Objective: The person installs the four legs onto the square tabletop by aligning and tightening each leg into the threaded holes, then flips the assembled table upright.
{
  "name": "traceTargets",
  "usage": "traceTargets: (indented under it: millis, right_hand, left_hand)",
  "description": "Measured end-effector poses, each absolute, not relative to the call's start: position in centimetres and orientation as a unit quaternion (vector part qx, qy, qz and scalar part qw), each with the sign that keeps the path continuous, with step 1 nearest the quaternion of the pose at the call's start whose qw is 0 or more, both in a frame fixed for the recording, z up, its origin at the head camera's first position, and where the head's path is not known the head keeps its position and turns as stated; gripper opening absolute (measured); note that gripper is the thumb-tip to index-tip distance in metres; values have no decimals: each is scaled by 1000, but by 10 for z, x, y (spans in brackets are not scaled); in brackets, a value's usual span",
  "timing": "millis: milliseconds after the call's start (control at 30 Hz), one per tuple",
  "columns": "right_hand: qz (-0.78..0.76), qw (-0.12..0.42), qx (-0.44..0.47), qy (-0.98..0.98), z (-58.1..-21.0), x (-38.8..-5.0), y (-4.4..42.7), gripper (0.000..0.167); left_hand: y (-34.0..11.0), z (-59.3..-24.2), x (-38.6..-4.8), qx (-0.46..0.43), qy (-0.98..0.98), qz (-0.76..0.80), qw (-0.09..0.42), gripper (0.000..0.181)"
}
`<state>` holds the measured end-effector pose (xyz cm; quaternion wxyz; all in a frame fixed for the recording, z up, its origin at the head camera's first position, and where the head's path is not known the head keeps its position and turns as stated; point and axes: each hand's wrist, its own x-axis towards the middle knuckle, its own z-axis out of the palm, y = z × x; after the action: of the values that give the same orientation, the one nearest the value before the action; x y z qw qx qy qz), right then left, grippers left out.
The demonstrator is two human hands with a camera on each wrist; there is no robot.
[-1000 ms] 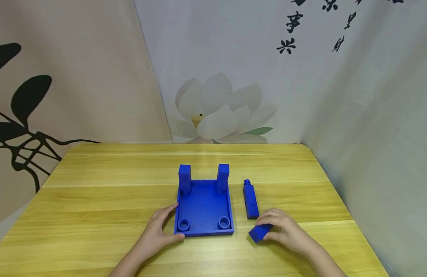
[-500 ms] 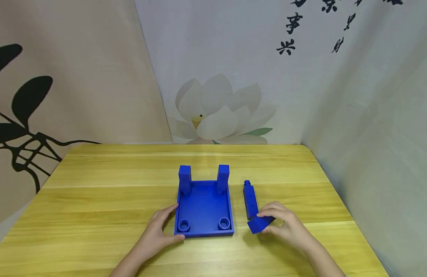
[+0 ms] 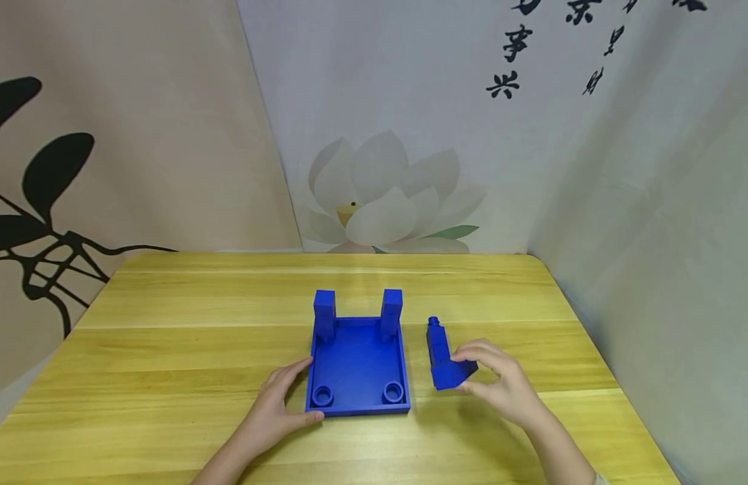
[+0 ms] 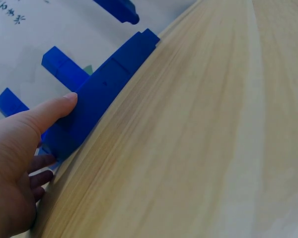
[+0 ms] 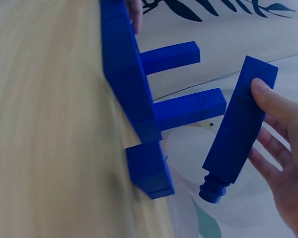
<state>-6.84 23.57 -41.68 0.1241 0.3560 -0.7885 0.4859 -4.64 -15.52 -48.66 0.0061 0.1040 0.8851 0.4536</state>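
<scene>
A blue square tray-like tabletop [image 3: 358, 367] lies on the table, with two square legs [image 3: 324, 315] upright at its far corners. Round sockets [image 3: 392, 391] sit at both near corners. My left hand [image 3: 277, 404] holds the tabletop's near left corner, thumb at the front edge and fingers along the left side. My right hand [image 3: 497, 380] pinches a blue table leg [image 5: 236, 124] between thumb and fingers, raised off the table. In the right wrist view its ridged round end points downward. Another blue leg [image 3: 437, 340] lies right of the tabletop, partly covered by the held one in the head view.
The wooden table [image 3: 167, 364] extends to both sides. Behind it hangs a pale curtain [image 3: 386, 101] with a printed lotus and dark lettering. More pale cloth [image 3: 664, 236] closes off the right side.
My right hand has lifted the held leg and moved it slightly away from me, tilting it on the way, so it now overlaps the lying leg. The left hand and tabletop stay put.
</scene>
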Motion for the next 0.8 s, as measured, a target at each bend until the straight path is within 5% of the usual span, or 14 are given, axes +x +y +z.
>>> traceTargets:
  millis: [800]
  right_hand:
    - [565,160,336,-736,-384,-83,190,50]
  left_hand:
    - [-154,-488,-47,118,885,450,-16,93]
